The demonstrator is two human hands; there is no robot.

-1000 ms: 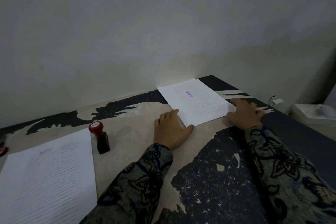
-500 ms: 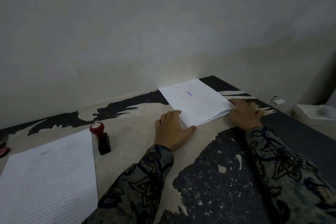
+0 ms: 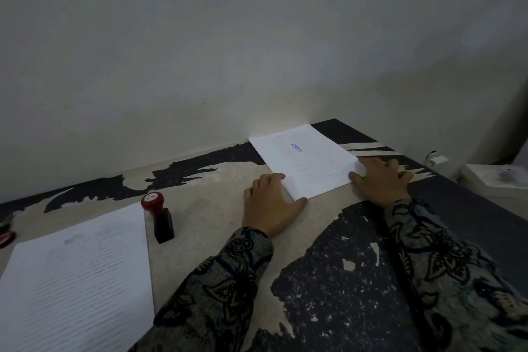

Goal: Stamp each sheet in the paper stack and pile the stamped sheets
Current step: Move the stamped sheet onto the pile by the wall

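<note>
You are squaring the stamped pile (image 3: 307,161) at the far side of the desk (image 3: 217,208), close to the wall. Your left hand (image 3: 271,206) is lying flat with straight fingers against the pile's left edge and its thumb at the near corner. Your right hand (image 3: 381,180) is pressing loosely spread fingers on the right corner. Neither hand is gripping anything.

The unstamped stack (image 3: 77,280) is waiting at the near left, with the stamp (image 3: 160,216) standing upright just beside its far right corner.

The risk, as I judge it, is pushing unevenly: one hand driving harder could be fanning the sheets or buckling the top one. Your left sleeve (image 3: 217,288) is passing near the stamp, so a careless reach back could be tipping it onto the unstamped stack and smearing ink.
</note>
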